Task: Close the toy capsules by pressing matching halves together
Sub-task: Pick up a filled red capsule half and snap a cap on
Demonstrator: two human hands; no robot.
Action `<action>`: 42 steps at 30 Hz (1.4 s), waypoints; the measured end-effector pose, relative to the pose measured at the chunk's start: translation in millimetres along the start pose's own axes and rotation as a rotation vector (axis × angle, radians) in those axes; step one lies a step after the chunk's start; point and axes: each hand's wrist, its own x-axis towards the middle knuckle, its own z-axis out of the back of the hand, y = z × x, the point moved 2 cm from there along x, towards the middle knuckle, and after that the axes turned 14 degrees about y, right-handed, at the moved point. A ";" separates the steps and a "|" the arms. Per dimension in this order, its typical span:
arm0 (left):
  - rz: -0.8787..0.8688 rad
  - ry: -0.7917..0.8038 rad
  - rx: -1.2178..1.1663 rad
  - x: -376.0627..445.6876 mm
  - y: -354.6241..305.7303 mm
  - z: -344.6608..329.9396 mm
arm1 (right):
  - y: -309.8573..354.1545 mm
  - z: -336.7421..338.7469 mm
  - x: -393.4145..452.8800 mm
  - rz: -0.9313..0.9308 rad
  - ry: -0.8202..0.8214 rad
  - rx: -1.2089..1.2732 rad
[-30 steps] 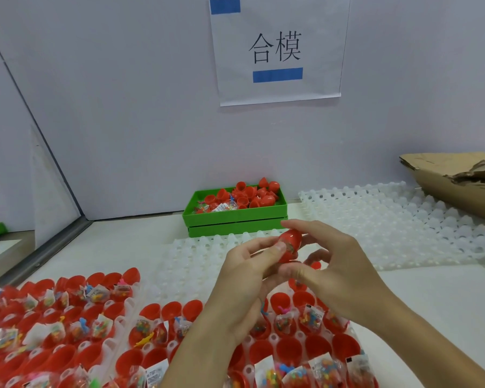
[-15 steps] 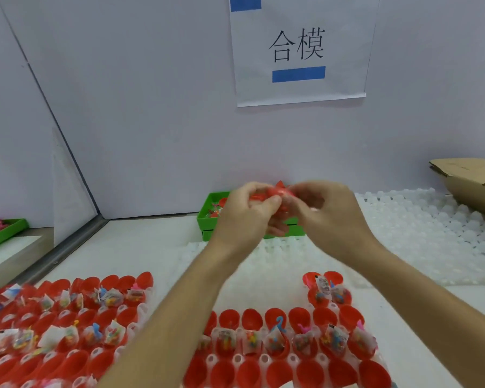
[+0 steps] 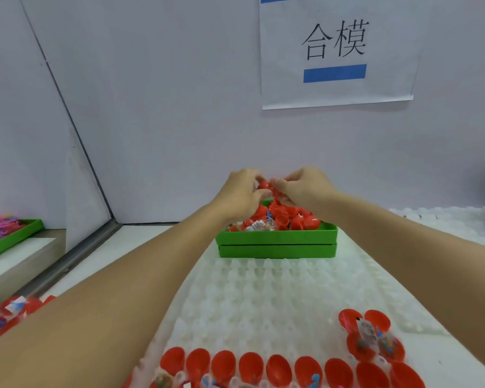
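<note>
From the head view, the left hand (image 3: 242,191) and right hand (image 3: 305,186) reach out together, fingers curled round one red capsule (image 3: 265,185) held over the green tray (image 3: 277,243) of red pieces at the bench's far edge. The capsule looks light, stiff and smooth, so it may slip. A grip on each domed end, clear of the seam, should suit it best.

Glossy red plastic capsule halves (image 3: 280,369); matt green plastic bin (image 3: 277,242); translucent tray (image 3: 263,298).

Bright even light, soft shadows, slight motion blur, wide-angle edge distortion
</note>
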 end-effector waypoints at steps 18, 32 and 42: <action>-0.013 -0.019 -0.502 -7.6 -10.7 -14.0 | -14.3 15.3 -16.9 0.057 0.154 0.309; 0.259 -0.132 -0.855 -54.4 -19.4 -36.7 | -63.1 41.2 -135.5 0.100 -0.037 0.232; 0.339 -0.008 -0.268 -57.6 4.5 -9.9 | -105.5 51.5 -183.8 0.055 -0.149 0.042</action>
